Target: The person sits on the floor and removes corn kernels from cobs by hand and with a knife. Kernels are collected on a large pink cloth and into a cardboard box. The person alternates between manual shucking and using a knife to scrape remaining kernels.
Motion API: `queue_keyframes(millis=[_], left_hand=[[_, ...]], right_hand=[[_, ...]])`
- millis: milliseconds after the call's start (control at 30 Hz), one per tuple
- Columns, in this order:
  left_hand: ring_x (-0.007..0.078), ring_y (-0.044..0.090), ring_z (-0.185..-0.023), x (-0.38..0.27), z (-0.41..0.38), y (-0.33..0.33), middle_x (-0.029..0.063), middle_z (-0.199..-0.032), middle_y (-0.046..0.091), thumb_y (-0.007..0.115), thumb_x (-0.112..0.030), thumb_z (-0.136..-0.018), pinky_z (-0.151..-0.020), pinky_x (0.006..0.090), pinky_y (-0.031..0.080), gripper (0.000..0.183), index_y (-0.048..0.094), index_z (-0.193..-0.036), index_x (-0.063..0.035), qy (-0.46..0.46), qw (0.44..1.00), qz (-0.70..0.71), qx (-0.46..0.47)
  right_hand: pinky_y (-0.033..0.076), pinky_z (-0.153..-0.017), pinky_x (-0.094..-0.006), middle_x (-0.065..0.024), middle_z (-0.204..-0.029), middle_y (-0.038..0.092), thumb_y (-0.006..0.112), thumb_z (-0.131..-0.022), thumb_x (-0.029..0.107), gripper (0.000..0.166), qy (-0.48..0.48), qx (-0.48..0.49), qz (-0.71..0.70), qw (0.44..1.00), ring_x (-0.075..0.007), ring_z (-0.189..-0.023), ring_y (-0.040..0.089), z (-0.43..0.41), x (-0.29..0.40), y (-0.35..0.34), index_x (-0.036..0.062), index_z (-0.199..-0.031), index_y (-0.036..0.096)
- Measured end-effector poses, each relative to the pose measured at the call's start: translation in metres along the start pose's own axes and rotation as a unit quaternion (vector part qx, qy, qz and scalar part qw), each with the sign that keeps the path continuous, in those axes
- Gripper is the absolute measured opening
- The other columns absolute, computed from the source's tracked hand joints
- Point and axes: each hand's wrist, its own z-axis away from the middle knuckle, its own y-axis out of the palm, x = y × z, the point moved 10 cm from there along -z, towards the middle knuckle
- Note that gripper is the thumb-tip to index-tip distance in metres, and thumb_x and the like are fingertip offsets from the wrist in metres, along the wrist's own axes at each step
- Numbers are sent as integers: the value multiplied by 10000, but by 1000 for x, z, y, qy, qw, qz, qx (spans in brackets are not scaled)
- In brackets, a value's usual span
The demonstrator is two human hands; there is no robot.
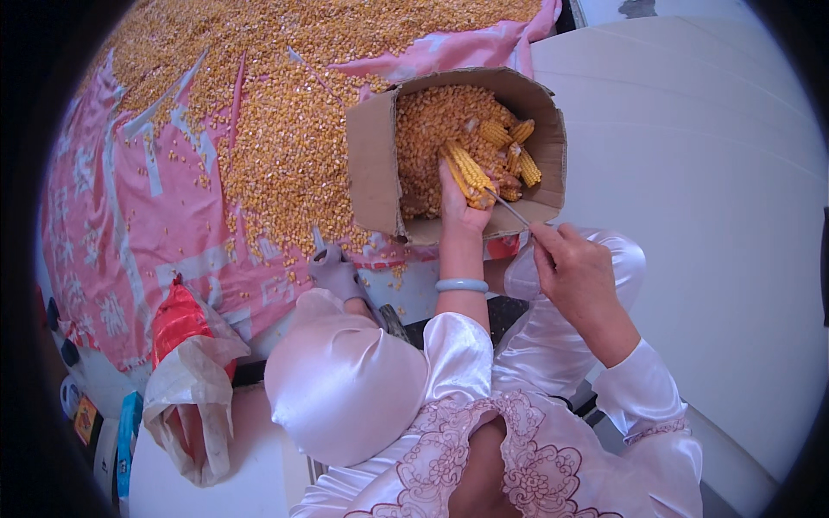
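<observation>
An ear of dried yellow corn [467,169] lies in my left hand [461,206], held over the open cardboard box [372,169]. Its kernels stand in rows along the visible side. My right hand [575,267] grips a thin metal rod [511,208], most likely a screwdriver or an awl; its handle is hidden in my fist. The rod's tip touches the near end of the ear. Inside the box, loose corn kernels [427,116] are heaped at the left and back. Several more ears [526,165] rest at the right side of the box.
Loose kernels [285,149] spread thickly over a pink printed cloth [175,220] to the left and back. A red and whitish plastic bag [194,382] stands at lower left. My grey clog [337,272] is beside the cloth's edge. A smooth pale surface [680,162] extends at right.
</observation>
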Motion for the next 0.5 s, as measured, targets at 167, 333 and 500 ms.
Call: queue_keyframes(millis=[167, 333, 500], left_hand=[[236, 551, -676, 3, -1, -2, 109, -816, 543, 405, -573, -867, -548, 350, 482, 523, 493, -1021, -82, -3, 999, 9, -33], [226, 557, -678, 0, -2, -7, 106, -820, 550, 427, -565, -859, -547, 346, 481, 539, 496, -1016, -54, 5, 999, -28, -36], [219, 565, -655, -5, -9, -13, 96, -757, 561, 438, -556, -859, -550, 337, 490, 519, 508, -973, -55, 25, 997, -70, -29]], right_hand=[[471, -492, -390, -108, -689, 566, 593, -776, 141, 100, 5, 10, -5, 1000, -300, -583, 595, -3, -7, 2, 91, -860, 571], [474, -573, -409, -163, -702, 605, 604, -745, 75, 140, 2, 30, -64, 998, -342, -621, 589, -24, -14, -5, 42, -873, 652], [480, -623, -445, -206, -677, 595, 566, -691, 83, 117, -22, 145, -78, 986, -361, -659, 594, -65, -21, -1, 14, -729, 652]])
